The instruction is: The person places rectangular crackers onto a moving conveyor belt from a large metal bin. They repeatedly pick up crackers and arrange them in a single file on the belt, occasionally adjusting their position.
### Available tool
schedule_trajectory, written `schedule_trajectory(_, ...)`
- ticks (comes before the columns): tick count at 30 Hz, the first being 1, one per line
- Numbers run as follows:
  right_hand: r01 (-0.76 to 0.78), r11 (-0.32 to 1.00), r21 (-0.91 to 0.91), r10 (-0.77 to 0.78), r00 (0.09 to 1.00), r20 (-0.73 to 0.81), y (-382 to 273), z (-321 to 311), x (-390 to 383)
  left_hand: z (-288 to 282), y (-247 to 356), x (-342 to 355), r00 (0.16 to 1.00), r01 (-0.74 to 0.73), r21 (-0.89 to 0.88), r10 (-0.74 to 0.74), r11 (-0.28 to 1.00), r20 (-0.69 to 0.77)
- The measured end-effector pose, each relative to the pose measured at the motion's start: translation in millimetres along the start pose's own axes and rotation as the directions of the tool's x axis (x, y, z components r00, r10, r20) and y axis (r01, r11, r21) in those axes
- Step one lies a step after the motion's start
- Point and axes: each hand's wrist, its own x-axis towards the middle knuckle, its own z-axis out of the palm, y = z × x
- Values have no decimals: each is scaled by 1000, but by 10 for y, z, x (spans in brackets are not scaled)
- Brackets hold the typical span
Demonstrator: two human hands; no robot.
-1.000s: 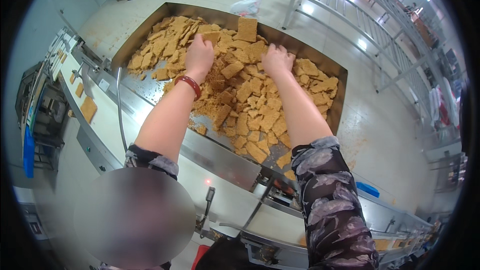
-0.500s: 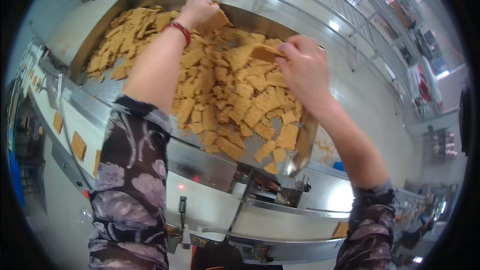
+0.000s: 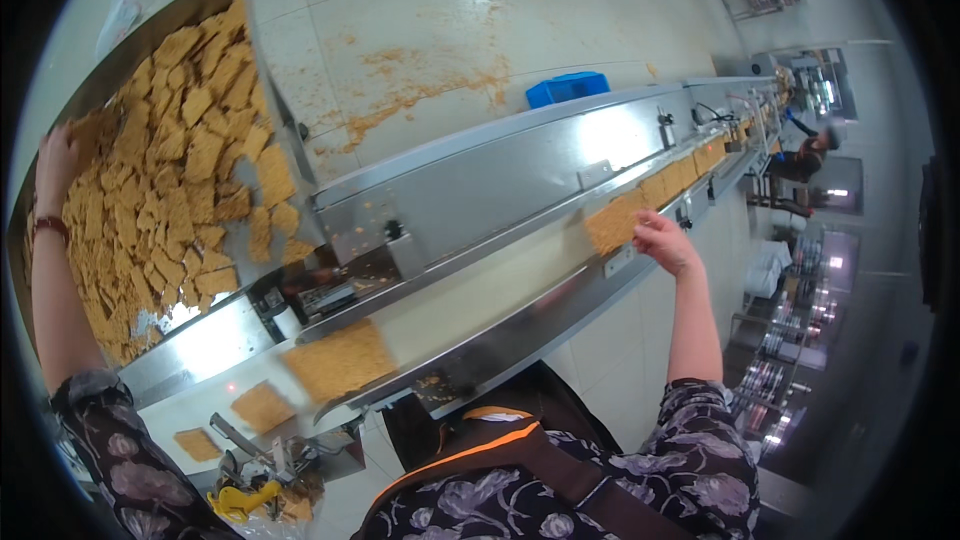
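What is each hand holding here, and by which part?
The right hand holds a tan noodle block by its near edge on the conveyor. The left hand rests among blocks in the tray; grip unclear.

— What carries the blocks?

— A long steel conveyor channel (image 3: 480,290) running from lower left to upper right, and a big steel tray (image 3: 200,330) at the left.

— What lies on them?

— The tray holds a loose heap of tan noodle blocks (image 3: 170,180). On the channel one square block (image 3: 340,360) lies near its low end; farther up, a row of blocks (image 3: 660,185) sits end to end.
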Motion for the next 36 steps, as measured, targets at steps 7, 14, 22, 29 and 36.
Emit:
schedule_trajectory(7,187,455,-871,-607,781,-149,349,10,319,-973,352,-760,947,51,107,-13,993,-322)
schedule_trajectory(14,72,971,228,-178,854,490,-468,1127,-321,-2881,3067,-2307,841,-506,-193,431,841,-328)
schedule_trajectory(22,-27,934,357,-119,917,381,-313,262,4,-3603,5578,-3266,557,-826,-369,516,426,-651)
schedule_trajectory(29,346,877,-334,-390,918,-76,213,-956,754,-3410,5955,-3481,976,-143,-981,185,135,-117)
schedule_trajectory(36,587,452,-672,-696,703,146,241,-158,430,-3182,5574,-3688,932,299,-944,167,141,320)
